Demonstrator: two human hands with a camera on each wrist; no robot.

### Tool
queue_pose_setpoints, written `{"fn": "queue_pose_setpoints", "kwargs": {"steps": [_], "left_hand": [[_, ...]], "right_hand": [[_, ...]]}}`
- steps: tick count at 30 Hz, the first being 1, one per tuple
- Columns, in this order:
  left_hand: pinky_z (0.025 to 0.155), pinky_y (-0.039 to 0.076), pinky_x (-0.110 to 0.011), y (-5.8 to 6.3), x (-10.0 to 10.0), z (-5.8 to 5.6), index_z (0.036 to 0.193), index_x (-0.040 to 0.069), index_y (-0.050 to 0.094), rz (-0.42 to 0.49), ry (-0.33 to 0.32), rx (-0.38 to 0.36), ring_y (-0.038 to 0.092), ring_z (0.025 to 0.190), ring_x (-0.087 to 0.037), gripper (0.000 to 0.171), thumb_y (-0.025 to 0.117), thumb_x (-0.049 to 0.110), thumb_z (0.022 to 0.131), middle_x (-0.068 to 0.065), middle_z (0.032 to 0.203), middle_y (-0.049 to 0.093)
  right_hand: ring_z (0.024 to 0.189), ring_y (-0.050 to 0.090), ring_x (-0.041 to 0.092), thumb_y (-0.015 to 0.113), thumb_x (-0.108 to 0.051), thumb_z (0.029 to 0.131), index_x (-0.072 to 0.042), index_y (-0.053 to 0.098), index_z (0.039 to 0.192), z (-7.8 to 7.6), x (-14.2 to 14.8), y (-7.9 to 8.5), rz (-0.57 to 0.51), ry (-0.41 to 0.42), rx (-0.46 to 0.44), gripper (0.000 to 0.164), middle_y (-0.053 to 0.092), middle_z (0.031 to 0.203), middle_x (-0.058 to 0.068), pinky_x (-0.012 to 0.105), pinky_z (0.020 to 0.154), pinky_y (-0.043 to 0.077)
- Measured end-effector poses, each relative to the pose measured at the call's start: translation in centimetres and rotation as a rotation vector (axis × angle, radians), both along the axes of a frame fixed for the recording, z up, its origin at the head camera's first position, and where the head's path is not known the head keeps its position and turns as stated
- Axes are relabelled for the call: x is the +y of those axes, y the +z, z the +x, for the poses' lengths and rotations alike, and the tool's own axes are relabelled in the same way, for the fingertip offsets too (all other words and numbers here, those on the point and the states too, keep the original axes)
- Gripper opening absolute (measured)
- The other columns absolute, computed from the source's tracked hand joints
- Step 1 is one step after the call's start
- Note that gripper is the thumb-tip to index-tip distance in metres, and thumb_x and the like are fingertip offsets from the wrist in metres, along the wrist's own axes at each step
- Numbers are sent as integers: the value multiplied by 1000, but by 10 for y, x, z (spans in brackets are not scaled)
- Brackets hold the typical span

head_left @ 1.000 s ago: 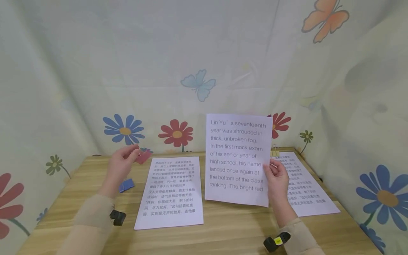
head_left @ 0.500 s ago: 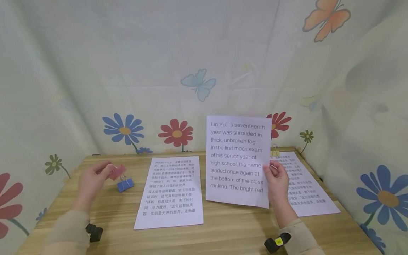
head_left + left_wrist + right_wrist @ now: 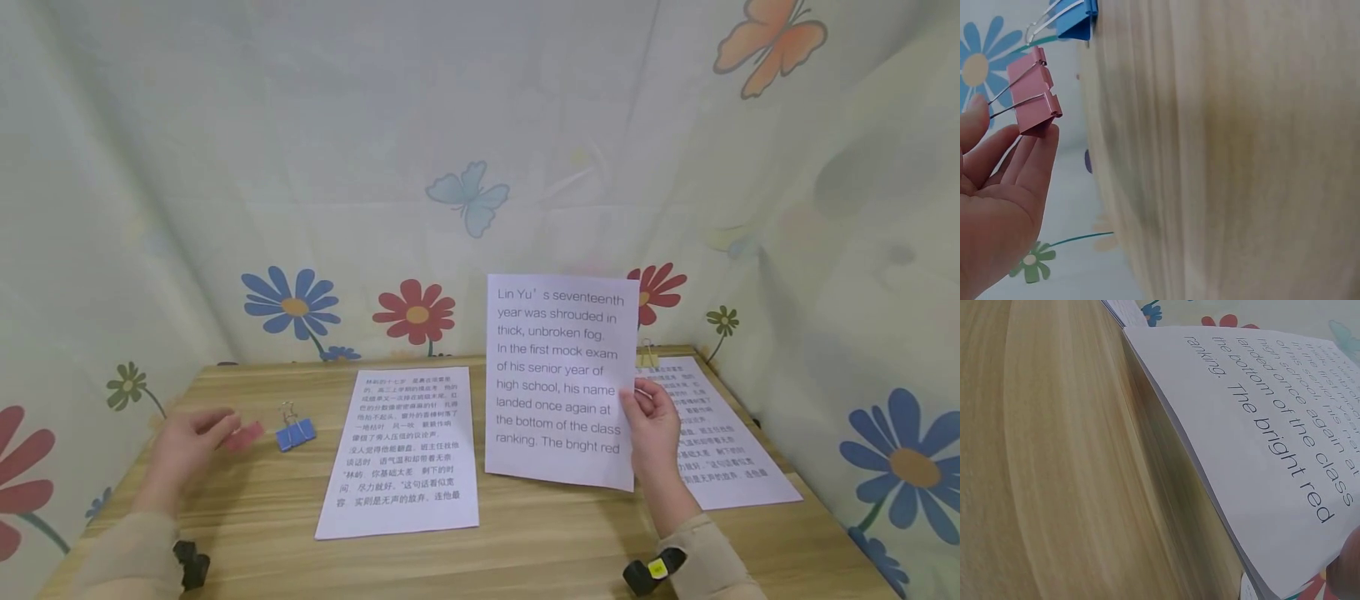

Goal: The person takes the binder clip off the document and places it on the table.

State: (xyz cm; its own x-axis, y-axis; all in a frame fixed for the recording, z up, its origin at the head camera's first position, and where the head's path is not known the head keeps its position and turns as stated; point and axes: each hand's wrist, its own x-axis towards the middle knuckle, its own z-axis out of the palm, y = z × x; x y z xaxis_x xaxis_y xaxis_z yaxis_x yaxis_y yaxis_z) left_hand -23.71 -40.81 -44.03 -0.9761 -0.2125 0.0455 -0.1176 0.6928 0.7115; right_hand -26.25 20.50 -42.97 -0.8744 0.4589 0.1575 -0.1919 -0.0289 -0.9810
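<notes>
My left hand point(image 3: 187, 446) pinches a pink binder clip point(image 3: 246, 436) over the left part of the table. In the left wrist view, the thumb lies at the clip's wire handles, with the fingers behind and below its body. Beside it, to the right, a blue binder clip point(image 3: 296, 435) stands on the table with its handles up. My right hand point(image 3: 654, 425) grips the right edge of a thin stack of paper point(image 3: 558, 458) printed in English, held upright. Only a fingertip point(image 3: 1344, 569) of that hand shows in the right wrist view.
A white stack of paper point(image 3: 405, 512) printed in Chinese lies on the wooden table point(image 3: 390, 571) at the middle left. Another printed stack point(image 3: 738, 467) lies at the right, partly covered by the right hand, with a yellow binder clip point(image 3: 647, 358) at its top. A flowered curtain point(image 3: 360, 167) surrounds the table.
My left hand has moved left and down with the pink binder clip, past the blue one, which is now fully visible. The right hand and its paper stack have barely moved.
</notes>
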Motion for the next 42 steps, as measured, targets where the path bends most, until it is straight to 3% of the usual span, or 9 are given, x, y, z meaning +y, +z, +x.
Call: {"fn": "queue_pose_setpoints", "kwargs": {"steps": [10,17,21,26,33,42], "left_hand": [[98,34,-69,-4,-8,0,133,-15,50,-83,-35,-78,39,127,-57,64,48,42,104,-37,137,46],[100,30,-70,-10,-13,-2,134,-14,48,-106,1,-188,35,128,-58,69,49,47,102,-37,139,42],[100,31,-70,-14,-17,-2,135,-14,46,-107,3,-194,35,128,-58,72,48,49,102,-37,140,41],[100,31,-70,-6,-16,1,140,-15,40,-59,-1,-216,32,130,-58,81,45,55,101,-39,143,35],[97,35,-70,-1,-8,6,143,-14,38,-52,-25,-52,35,128,-58,79,42,54,102,-39,143,37],[96,39,-67,10,11,5,147,-7,37,-34,21,57,41,127,-55,76,43,54,102,-33,145,41]], "right_hand": [[77,68,5,65,-1,95,-2,59,112,-2,2,-1,-25,13,2,19,70,86,-13,20,66,57],[76,66,3,63,-4,96,-3,57,119,-4,3,-3,16,39,-119,23,67,86,-13,19,68,56],[77,66,4,62,-6,97,-2,56,122,-5,4,-8,40,61,-176,26,69,95,-2,20,69,56],[79,65,7,61,-10,98,-4,56,126,-7,4,-14,109,83,-248,29,66,110,15,20,69,55],[87,65,18,61,-17,99,-8,57,128,-9,5,-22,264,98,-329,31,66,116,17,21,70,53],[91,66,24,61,-19,98,-9,57,127,-12,4,-27,338,124,-393,31,66,116,17,28,72,54]]}}
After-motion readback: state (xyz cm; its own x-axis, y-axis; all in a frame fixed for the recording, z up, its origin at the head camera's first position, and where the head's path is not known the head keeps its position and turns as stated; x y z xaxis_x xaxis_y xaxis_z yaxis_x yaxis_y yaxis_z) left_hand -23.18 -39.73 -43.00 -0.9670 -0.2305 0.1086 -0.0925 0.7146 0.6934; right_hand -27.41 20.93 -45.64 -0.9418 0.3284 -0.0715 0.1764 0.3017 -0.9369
